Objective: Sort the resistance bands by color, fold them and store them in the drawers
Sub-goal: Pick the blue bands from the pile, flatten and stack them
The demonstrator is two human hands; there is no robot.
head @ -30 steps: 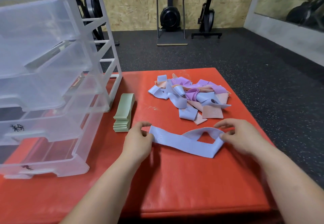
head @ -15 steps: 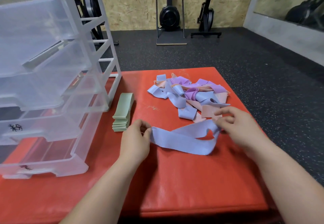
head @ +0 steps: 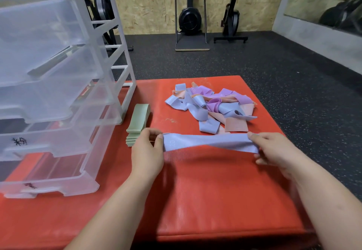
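Speckled black rubber flooring (head: 293, 93) and a chipboard wall (head: 152, 1) frame a gym corner where a padded red mat (head: 215, 200), its vinyl skin finely ribbed, serves as a worktable. At its centre a person draws a pale blue resistance band (head: 209, 142) out into a flat, wide strip of soft woven fabric, with faint pale lettering near its left end. The left hand (head: 147, 152) pinches that end between thumb and curled fingers, while the right hand (head: 274, 150) grips the opposite end, fingers folded around the cloth. The strip hangs just above the mat and casts a soft shadow on it. Beyond it, toward the mat's far edge, lies a loose pile of bands (head: 213, 108) in blue, lilac and peach, looped and crumpled over one another. Just beside the left hand sits a neat stack of green bands (head: 138, 122), folded into long flat rectangles with rounded ends. On the mat's left side stands a drawer unit (head: 58, 93) of translucent, frosted plastic in a white frame, its four shallow drawers pulled out in steps, the lower ones reaching furthest forward. Black marker scrawls show on the fronts of the two lowest. Against the far wall stand two black exercise machines (head: 190, 16), one with a round housing on a flat base. To the right, a grey ledge (head: 313, 32) runs beneath a mirror.
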